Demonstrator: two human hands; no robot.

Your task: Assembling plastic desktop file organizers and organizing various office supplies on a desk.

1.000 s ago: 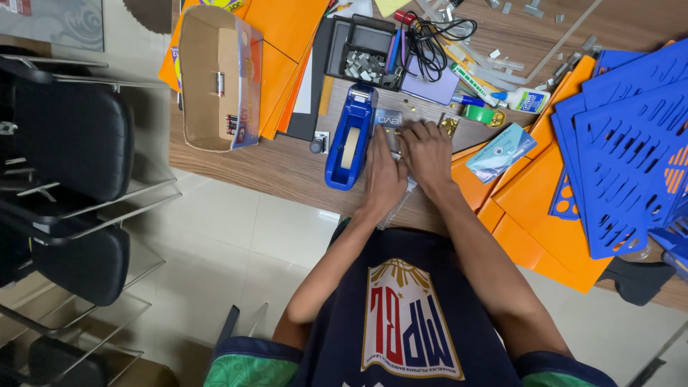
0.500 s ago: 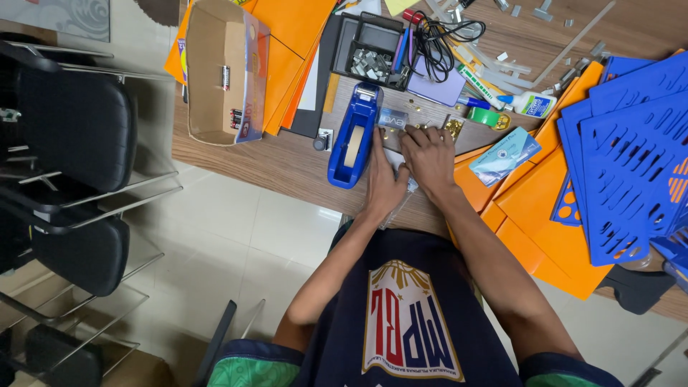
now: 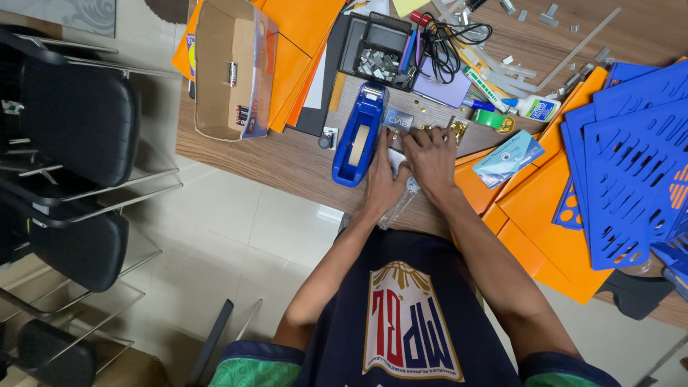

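Both my hands, left hand (image 3: 382, 188) and right hand (image 3: 432, 159), press flat on the clear plastic piece (image 3: 398, 203) underneath, fingers spread, nothing pinched. Best keeping even pressure, blue tape dispenser (image 3: 360, 136) just left.

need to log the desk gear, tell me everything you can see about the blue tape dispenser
The blue tape dispenser is a long, glossy, plastic-looking desktop model with rounded ends. It lies on the wooden table near the front edge, its length running away from the person. A roll of pale tape sits in its open middle slot, and a lighter cutter part shows at the far end. The left hand rests just beside its near end; whether they touch is unclear. A black organiser tray stands beyond it.
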